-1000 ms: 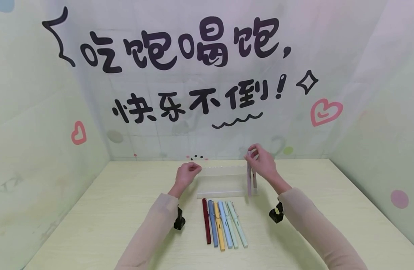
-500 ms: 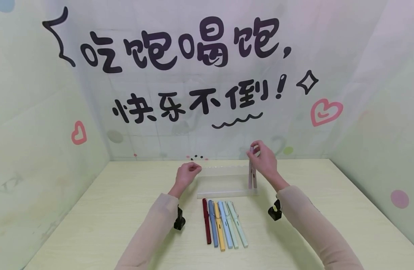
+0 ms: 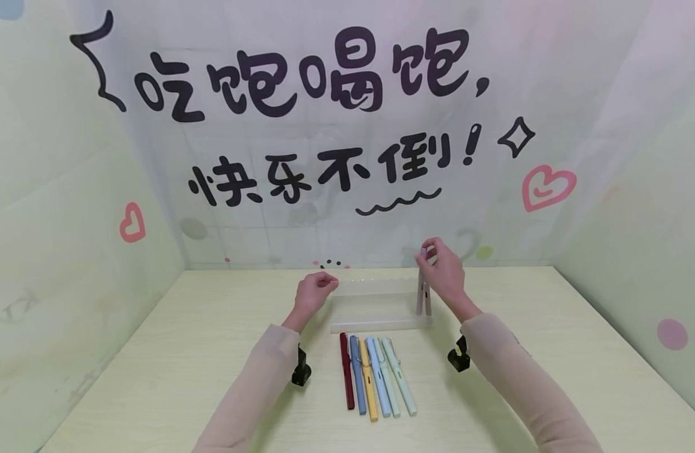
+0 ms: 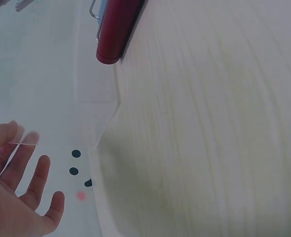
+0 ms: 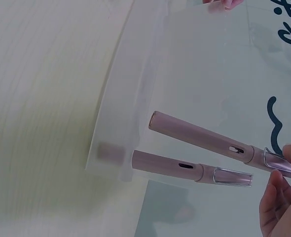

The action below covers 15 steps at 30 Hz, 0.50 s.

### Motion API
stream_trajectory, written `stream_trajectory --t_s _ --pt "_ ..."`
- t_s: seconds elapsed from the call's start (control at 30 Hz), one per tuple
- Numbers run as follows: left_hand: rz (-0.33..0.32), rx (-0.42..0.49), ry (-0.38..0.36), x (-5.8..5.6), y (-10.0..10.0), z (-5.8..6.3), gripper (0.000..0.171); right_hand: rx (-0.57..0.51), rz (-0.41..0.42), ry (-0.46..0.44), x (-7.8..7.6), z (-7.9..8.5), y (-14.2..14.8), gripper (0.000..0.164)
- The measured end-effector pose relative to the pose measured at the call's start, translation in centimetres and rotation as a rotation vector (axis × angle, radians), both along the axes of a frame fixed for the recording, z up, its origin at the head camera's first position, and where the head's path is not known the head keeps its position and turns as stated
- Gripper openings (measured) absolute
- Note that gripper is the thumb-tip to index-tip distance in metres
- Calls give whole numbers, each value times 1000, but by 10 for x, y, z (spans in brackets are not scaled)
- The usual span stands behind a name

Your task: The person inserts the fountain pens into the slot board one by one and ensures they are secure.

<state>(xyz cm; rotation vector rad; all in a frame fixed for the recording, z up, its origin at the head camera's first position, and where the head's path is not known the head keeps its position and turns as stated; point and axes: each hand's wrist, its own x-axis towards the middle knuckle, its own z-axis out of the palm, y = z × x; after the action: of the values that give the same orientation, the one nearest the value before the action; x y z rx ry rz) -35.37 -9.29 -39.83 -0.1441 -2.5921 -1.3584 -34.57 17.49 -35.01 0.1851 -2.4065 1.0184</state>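
A translucent pen stand (image 3: 375,326) with a notched upper edge stands upright at the back of the table. My left hand (image 3: 315,292) pinches its upper left corner between thumb and forefinger, the other fingers spread in the left wrist view. By its cap, clip end up, my right hand (image 5: 286,195) pinches a light purple fountain pen (image 5: 200,137). This pen tilts at the stand's right end, its lower tip above the front ledge in the right wrist view. Beside it a pinkish fountain pen (image 5: 167,164) rests in the stand, its lower end showing blurred through the ledge.
Several capped pens lie side by side on the table in front of the stand: dark red (image 3: 347,371), blue (image 3: 358,377), yellow (image 3: 369,384), light blue (image 3: 378,377) and pale green (image 3: 400,380). A printed backdrop (image 3: 347,239) rises right behind the stand.
My right hand has shifted slightly right and up, bringing the light purple pen closer to the pinkish one, its lower tip now higher. My left hand has stayed on the stand's corner.
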Motion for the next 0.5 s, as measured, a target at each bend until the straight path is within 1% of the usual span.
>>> stream_trajectory --t_s 0.17,0.2,0.3,0.4,0.43,0.5 --pt "-15 19 3 -2 -1 -1 13 2 3 10 1 -3 -1 22" --pt "-22 23 28 -1 -2 -2 13 1 5 14 1 -4 -1 22" --pt "-28 20 36 -2 -3 -3 13 8 14 26 0 -6 -1 21" --pt "-20 21 29 -3 -2 -3 13 19 18 39 0 -9 -1 21" --pt "-13 19 4 -3 -2 -3 12 27 18 42 0 -9 -1 21" --pt "-6 11 3 -2 -1 -2 13 34 21 48 0 -10 -1 21"
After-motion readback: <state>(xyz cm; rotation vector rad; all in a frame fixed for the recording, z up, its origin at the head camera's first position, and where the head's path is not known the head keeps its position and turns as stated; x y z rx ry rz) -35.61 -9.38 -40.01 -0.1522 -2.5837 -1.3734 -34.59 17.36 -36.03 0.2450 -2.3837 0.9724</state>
